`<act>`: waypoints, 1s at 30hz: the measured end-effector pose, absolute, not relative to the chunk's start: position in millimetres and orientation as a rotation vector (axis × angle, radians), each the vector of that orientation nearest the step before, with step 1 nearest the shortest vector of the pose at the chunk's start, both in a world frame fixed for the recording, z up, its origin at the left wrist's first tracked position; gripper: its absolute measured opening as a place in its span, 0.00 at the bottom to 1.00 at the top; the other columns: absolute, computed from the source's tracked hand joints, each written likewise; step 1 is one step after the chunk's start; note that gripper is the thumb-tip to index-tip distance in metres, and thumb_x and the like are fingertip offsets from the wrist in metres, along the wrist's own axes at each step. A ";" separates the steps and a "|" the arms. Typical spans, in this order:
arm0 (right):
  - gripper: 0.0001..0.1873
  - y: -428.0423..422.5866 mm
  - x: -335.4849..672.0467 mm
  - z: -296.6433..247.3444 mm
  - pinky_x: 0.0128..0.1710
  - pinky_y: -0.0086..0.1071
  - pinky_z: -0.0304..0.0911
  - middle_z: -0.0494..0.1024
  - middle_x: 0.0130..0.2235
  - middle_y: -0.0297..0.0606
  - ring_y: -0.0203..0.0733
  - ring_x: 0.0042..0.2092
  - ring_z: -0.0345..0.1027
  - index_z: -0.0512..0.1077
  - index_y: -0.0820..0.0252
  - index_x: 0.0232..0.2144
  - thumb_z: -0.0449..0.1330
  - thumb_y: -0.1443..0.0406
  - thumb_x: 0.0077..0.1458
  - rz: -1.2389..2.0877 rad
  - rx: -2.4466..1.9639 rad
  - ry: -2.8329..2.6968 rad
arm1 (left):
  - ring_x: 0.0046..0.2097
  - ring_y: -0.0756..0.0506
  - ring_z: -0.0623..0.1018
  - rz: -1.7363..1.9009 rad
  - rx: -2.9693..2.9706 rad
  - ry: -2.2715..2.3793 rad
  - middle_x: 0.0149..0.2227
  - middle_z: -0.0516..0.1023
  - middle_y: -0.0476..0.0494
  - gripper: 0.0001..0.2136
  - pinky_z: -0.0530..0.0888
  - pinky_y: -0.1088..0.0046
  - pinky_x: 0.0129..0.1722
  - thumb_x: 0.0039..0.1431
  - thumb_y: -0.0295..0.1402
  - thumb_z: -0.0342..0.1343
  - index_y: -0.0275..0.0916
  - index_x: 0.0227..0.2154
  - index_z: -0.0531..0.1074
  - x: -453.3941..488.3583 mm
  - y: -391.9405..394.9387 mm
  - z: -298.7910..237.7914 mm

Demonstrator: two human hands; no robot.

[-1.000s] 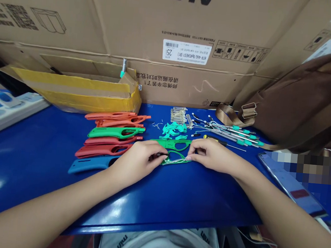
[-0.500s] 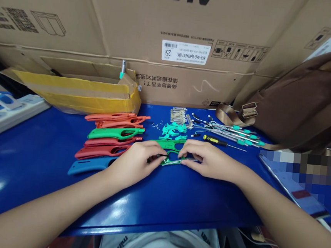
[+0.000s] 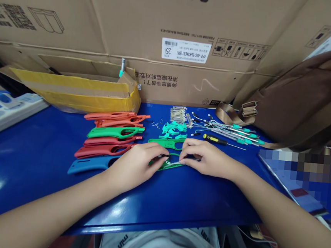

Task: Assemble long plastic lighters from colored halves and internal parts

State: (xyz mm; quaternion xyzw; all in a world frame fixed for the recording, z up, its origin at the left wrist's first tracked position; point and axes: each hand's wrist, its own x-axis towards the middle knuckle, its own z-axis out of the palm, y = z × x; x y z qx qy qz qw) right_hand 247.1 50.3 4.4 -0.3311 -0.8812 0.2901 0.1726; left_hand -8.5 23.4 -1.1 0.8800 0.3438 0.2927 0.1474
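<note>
We see the left hand [image 3: 140, 160] over the middle of the glossy blue tabletop [image 3: 134, 210], its grip pinching a small black piece [image 3: 165, 156] between thumb and forefinger. The right hand [image 3: 209, 158] is just across from it, thumb and forefinger bent close together at some thin white wires [image 3: 173, 163]; we cannot tell whether that grip pinches the wires or only presses on them. Beneath both hands lies a bright green plastic half-shell with an oval opening [image 3: 166, 167], flat on the tabletop, the wires running along it. Just beyond, a matching green plastic half-shell [image 3: 165, 143] is partly covered by the fingers. Beside the left hand we have a row of long plastic casings in orange, red, green and blue [image 3: 111, 132], the blue one nearest us. Farther back sit a heap of small teal plastic parts [image 3: 173, 129], a cluster of small clear pieces [image 3: 178, 114] and a fan of slim metal rods with teal collars and white leads [image 3: 237, 133]. Near the right hand rests a yellow-and-black screwdriver with a thin metal shaft [image 3: 214, 139]. A flat dark-framed phone [image 3: 298, 193], partly hidden by blocky blurring, lies at the right, near a brown bag [image 3: 298, 97].
</note>
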 end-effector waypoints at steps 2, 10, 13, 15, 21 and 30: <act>0.04 50.1 246.3 4.2 0.38 0.31 0.62 0.74 0.39 0.36 0.37 0.38 0.68 0.77 0.58 0.36 0.62 0.67 0.64 0.801 -0.963 -2.508 | 0.39 0.45 0.83 0.843 2.519 0.984 0.38 0.83 0.43 0.05 0.78 0.71 0.41 0.66 0.26 0.58 0.35 0.41 0.79 -8.4 23.6 -1.4; 0.05 46.4 242.0 7.2 0.37 0.31 0.59 0.76 0.36 0.35 0.38 0.37 0.68 0.72 0.58 0.35 0.58 0.67 0.65 0.690 -1.083 -2.516 | 0.38 0.47 0.81 0.855 2.435 0.985 0.38 0.83 0.46 0.06 0.76 0.73 0.40 0.64 0.26 0.59 0.37 0.41 0.79 -7.9 18.6 5.3; 0.04 45.9 241.9 8.1 0.38 0.32 0.59 0.76 0.38 0.35 0.39 0.38 0.68 0.71 0.58 0.36 0.57 0.67 0.66 0.658 -1.113 -2.523 | 0.39 0.48 0.81 0.844 2.407 0.993 0.39 0.83 0.46 0.06 0.76 0.73 0.40 0.63 0.25 0.59 0.38 0.41 0.79 -7.6 18.2 5.9; 0.05 45.8 242.1 8.6 0.38 0.32 0.59 0.76 0.38 0.36 0.40 0.39 0.68 0.70 0.58 0.37 0.56 0.67 0.66 0.639 -1.130 -2.536 | 0.39 0.47 0.81 0.842 2.396 1.002 0.39 0.83 0.46 0.06 0.76 0.73 0.41 0.63 0.26 0.59 0.38 0.41 0.79 -7.4 18.8 5.1; 0.04 45.1 242.7 10.9 0.38 0.31 0.59 0.76 0.38 0.35 0.39 0.38 0.67 0.70 0.57 0.37 0.56 0.66 0.66 0.638 -1.120 -2.552 | 0.38 0.47 0.81 0.838 2.381 1.028 0.39 0.83 0.45 0.06 0.77 0.72 0.40 0.63 0.26 0.58 0.38 0.41 0.79 -7.4 20.5 3.2; 0.08 43.9 251.6 17.5 0.36 0.30 0.59 0.75 0.40 0.33 0.36 0.36 0.65 0.72 0.56 0.42 0.64 0.65 0.59 0.675 -1.004 -2.606 | 0.39 0.45 0.83 0.847 2.289 1.093 0.41 0.85 0.43 0.09 0.79 0.70 0.39 0.65 0.28 0.56 0.38 0.42 0.80 -9.0 26.7 0.1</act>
